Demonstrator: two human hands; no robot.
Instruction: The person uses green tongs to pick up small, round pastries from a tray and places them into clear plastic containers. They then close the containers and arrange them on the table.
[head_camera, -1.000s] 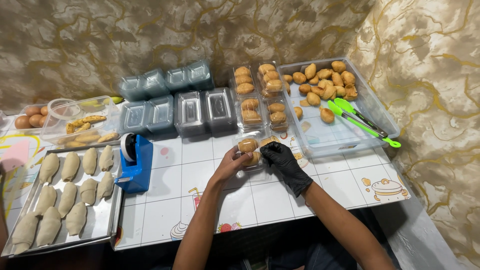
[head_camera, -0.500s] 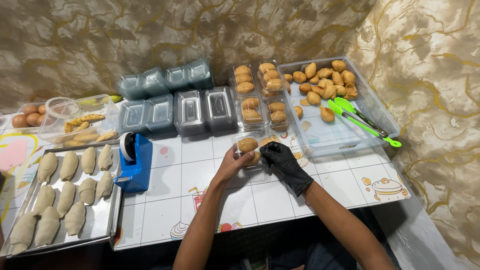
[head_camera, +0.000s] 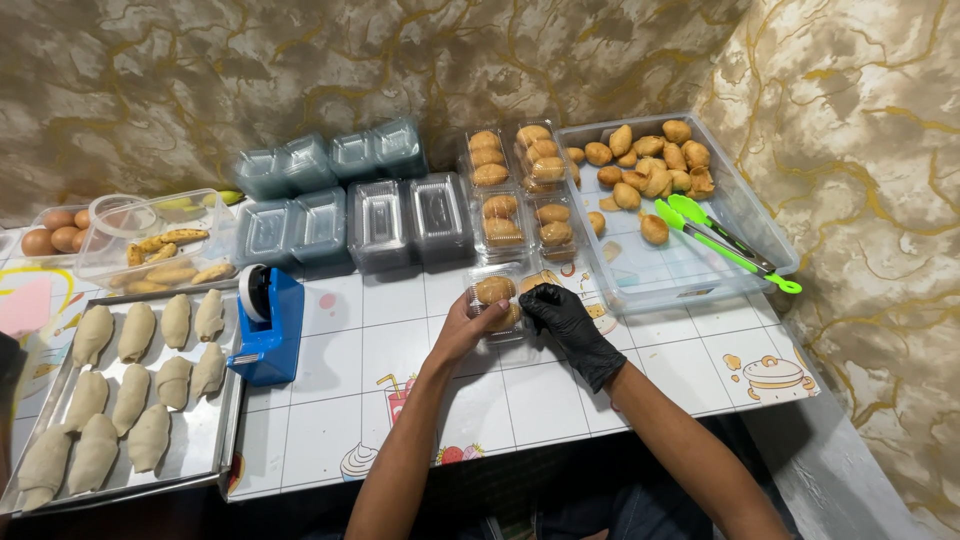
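Both hands, L (head_camera: 468, 325) bare, R (head_camera: 562, 312) gloved, gripping clear pastry box (head_camera: 497, 300), long axis front-to-back

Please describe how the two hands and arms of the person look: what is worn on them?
The right hand wears a black glove, thin and close-fitting, that ends just past the wrist. The left hand is bare. Both forearms are uncovered; no sleeves, watch or rings are visible.

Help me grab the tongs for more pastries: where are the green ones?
In the head view, the green tongs lie far right inside the large clear tub, on its bare floor just below the heap of fried pastries.
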